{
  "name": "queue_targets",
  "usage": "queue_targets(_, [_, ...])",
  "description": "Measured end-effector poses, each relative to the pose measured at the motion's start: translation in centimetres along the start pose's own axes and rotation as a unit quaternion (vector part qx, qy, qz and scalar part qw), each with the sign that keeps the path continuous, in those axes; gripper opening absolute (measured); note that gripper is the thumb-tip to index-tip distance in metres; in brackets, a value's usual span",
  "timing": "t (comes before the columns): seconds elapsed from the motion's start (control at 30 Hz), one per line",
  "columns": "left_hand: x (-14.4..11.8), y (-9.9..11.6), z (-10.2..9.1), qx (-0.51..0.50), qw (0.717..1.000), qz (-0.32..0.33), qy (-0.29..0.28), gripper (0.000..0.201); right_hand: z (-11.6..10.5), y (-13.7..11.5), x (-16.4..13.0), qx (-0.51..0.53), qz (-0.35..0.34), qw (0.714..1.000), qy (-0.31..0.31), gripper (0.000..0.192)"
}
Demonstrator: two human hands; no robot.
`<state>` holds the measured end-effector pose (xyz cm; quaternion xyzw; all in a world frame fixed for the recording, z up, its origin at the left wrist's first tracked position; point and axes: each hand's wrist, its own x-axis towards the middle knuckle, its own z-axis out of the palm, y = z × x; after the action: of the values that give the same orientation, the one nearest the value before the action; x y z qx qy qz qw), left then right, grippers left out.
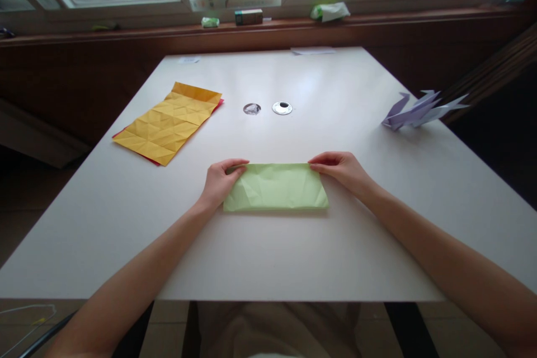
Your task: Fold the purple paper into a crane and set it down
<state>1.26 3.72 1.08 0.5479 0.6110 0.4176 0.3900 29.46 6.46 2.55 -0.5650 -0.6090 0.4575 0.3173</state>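
A light green sheet of paper (277, 187), folded into a wide strip with faint creases, lies before me on the white table (268, 257). My left hand (222, 179) pinches its far left corner between thumb and fingers. At the far right corner, my right hand (338, 168) grips the paper in the same way. The fold runs along the far edge between both hands, and the near edge rests on or just above the tabletop; I cannot tell which.
Creased yellow paper (168, 123) lies at the left over a red sheet (153, 161). A folded purple paper bird (413, 113) stands near the right edge. Two round discs (252, 109) sit mid-table. A small box (249, 17) and packets (330, 11) rest on the windowsill.
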Motion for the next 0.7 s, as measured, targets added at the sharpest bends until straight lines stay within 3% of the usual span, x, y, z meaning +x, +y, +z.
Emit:
queue_targets(0.2, [-0.2, 0.1, -0.1, -0.002, 1.0, -0.014, 0.006, 0.037, 0.1, -0.1, -0.3, 0.009, 0.02, 1.0, 0.021, 0.023])
queue_targets(0.4, [-1.3, -0.1, -1.7, -0.039, 0.997, -0.06, -0.01, 0.034, 0.2, -0.4, -1.0, 0.028, 0.053, 0.998, 0.005, 0.024])
queue_targets(0.57, [-2.0, 0.0, -2.2, -0.126, 0.986, -0.096, 0.052, 0.036, -0.6, -1.6, -1.7, 0.038, 0.047, 0.998, 0.011, 0.021])
queue_targets(0.7, [-2.8, 1.1, -2.7, -0.147, 0.984, -0.057, 0.081, 0.03, -1.5, -3.0, -2.4, 0.067, 0.013, 0.996, 0.06, 0.021])
